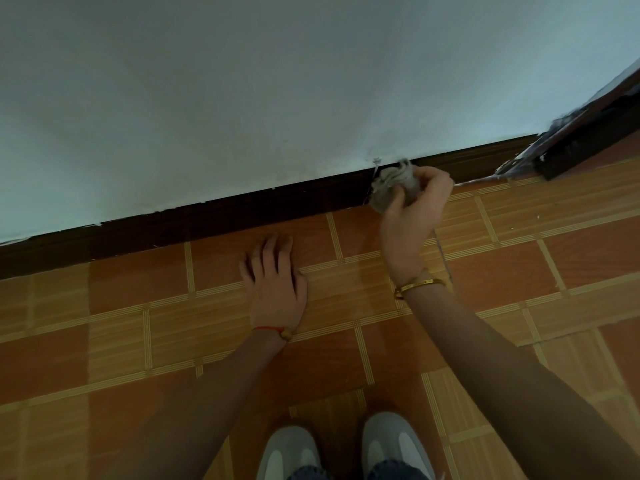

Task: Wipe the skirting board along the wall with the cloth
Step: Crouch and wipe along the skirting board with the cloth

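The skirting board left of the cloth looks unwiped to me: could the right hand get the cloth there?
Probably yes. The right hand grips the cloth against the skirting board, whose leftward run is unobstructed; the left hand rests flat on the floor, short of it.

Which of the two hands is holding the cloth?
The right hand, with the gold bangle, holds the cloth; the left hand lies flat on the floor.

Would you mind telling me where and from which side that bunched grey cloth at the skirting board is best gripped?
Grip the cloth around its bunched middle, coming from the floor side, as the right hand does now. The wad sits against the dark skirting board, so the wall side is closed off, and a bunched grip probably keeps a firm pad facing the board.
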A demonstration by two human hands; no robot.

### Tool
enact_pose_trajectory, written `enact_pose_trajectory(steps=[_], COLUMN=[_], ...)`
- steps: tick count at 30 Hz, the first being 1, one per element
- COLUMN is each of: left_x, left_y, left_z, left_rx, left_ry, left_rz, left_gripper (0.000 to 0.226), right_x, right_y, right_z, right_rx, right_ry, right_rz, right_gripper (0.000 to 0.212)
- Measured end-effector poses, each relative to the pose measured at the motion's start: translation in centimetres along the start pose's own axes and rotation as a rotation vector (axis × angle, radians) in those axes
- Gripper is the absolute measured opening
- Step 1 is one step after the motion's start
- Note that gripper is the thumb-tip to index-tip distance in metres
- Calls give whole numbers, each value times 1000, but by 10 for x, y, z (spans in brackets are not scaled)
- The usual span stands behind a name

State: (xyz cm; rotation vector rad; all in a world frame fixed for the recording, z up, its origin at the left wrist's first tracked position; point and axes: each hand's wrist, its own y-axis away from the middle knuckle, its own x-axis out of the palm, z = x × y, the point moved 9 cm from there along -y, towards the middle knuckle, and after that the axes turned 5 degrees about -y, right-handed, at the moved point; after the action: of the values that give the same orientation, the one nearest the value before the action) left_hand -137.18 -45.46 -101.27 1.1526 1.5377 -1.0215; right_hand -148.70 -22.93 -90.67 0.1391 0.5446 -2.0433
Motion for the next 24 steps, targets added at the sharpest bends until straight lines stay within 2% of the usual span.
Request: enact_pose_trajectory(steps=[2, 5, 7, 9, 13, 15, 18, 24], left_x=[0, 0, 0, 0, 0, -1, -2, -2], left_y=[0, 0, 0, 1, 1, 1, 0, 0], left_z=[0, 0, 0, 0, 0, -1, -1, -1], left_rx=[1, 1, 6, 11, 7, 8, 6, 14], left_ry=[-3, -16, -14, -10, 0, -6, -16, -32], left_rz=[-6, -12, -9, -12, -2, -4, -7, -13], left_gripper=[53, 53, 54, 54, 53, 53, 53, 54], right_x=[19, 55, 66, 61, 26, 17, 23, 62], right_y=[16, 46, 56, 49, 16, 7, 13, 50], right_z=[9, 22, 22, 14, -24, -33, -28, 21], right_rx=[-28, -145, -189, -173, -9, 2, -18, -170], right_ry=[-4, 19, 33, 35, 107, 129, 128, -1], right_rz=[110, 357, 424, 396, 219, 181, 211, 409], right_gripper=[29, 29, 30, 31, 33, 33, 32, 28])
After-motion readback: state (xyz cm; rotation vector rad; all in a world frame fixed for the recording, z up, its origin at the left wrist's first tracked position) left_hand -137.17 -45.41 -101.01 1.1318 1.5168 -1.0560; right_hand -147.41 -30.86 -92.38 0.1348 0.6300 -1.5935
